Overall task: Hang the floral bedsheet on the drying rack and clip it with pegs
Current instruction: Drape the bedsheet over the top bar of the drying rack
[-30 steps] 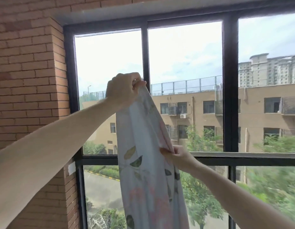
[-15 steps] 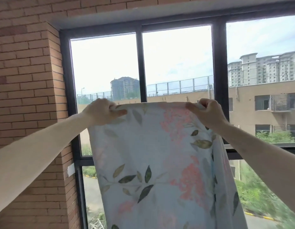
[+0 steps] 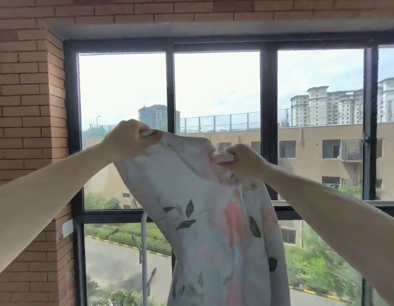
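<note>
The floral bedsheet [image 3: 204, 217], pale with pink blooms and dark leaves, hangs in front of the window from both my hands. My left hand [image 3: 127, 140] grips its upper left edge, bunched in the fist. My right hand [image 3: 240, 161] grips a fold of the upper right edge, a little lower than the left. Between the hands the cloth sags and bunches, and the rest drops out of the frame at the bottom. A grey upright tube of the drying rack [image 3: 144, 257] shows just left of the sheet, partly hidden by it. No pegs are in view.
A black-framed window [image 3: 269, 107] fills the wall ahead, with buildings, a road and greenery outside. A brick pillar [image 3: 28, 107] stands at the left and a brick lintel runs above.
The sheet was spread wide and taut between my hands; now the hands are closer together and the cloth is bunched and sagging. The view has tilted down a little, revealing the rack tube.
</note>
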